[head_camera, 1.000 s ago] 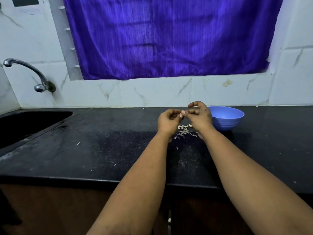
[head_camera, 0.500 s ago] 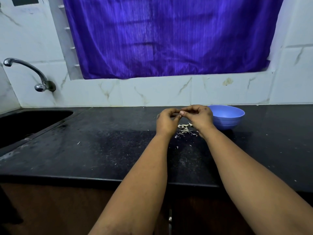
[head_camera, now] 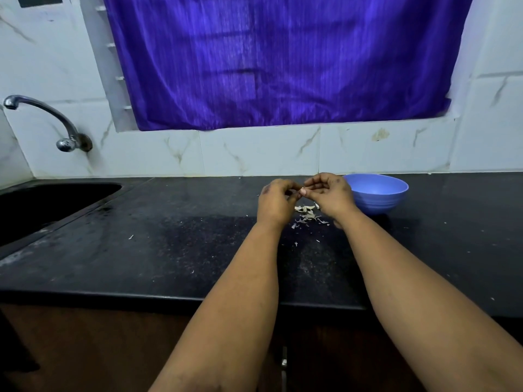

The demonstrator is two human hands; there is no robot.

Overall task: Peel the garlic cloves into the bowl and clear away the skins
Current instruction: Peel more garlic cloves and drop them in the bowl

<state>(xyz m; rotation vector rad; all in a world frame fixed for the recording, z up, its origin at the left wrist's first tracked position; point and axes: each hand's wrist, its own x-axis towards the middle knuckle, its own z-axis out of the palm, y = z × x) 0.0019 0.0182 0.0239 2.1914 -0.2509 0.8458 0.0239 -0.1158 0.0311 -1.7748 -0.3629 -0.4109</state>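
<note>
Papery skins (head_camera: 307, 215) litter the black counter (head_camera: 169, 236) beneath both hands. Left hand (head_camera: 276, 200) and right hand (head_camera: 329, 193) pinch one small garlic clove (head_camera: 298, 192) between fingertips, beside the blue bowl (head_camera: 376, 193). Likely light, firm, slippery; best pinched at its ends.

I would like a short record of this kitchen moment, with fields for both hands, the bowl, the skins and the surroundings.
left hand: fingers curled, pinching a small item with the right hand
right hand: fingers curled, pinching the same item
item: too small to identify; likely a garlic clove
blue bowl: upright on the black counter, right of the hands; contents not visible
garlic skins: loose pile on the counter below the hands
sink: far left, tap above
</note>
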